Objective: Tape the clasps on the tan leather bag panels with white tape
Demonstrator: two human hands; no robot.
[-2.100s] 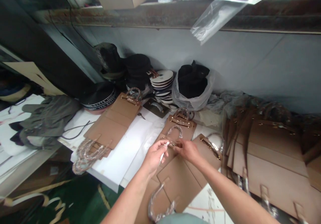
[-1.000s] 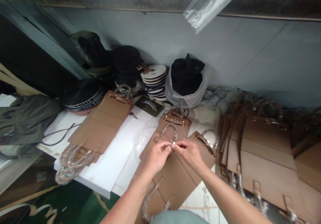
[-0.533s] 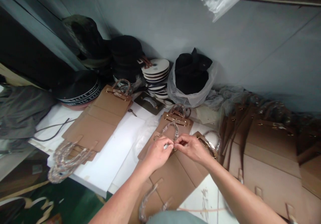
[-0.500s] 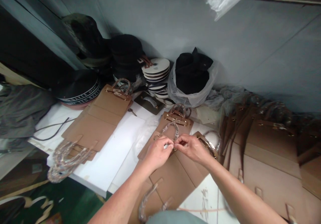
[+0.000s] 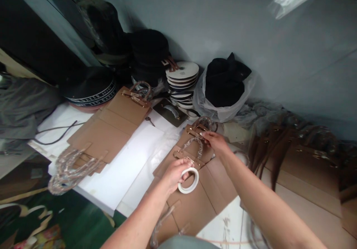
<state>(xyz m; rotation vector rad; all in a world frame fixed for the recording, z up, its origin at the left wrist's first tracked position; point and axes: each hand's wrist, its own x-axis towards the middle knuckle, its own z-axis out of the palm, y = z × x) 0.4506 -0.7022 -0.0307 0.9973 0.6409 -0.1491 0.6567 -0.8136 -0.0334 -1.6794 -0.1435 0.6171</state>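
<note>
Panels (image 5: 195,211) lie under the tape roll (image 5: 196,184) in my left hand (image 5: 173,172).
From that roll: my right hand (image 5: 216,141) at one o'clock, a cloth-filled bag (image 5: 220,113) beyond it; more panels (image 5: 304,184) at three; a panel pile (image 5: 111,122) at ten, webbing coil (image 5: 92,91) behind it; stacked spools (image 5: 182,79) at twelve.

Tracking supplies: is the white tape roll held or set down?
Held: the left hand grips the white tape roll, a finger showing inside its ring.

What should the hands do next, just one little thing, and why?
Perhaps the right hand should press down gently beside the gold fitting, because its fingers are close to it and a small white bit, maybe tape, shows at their tips. The left hand holds the white roll.
</note>
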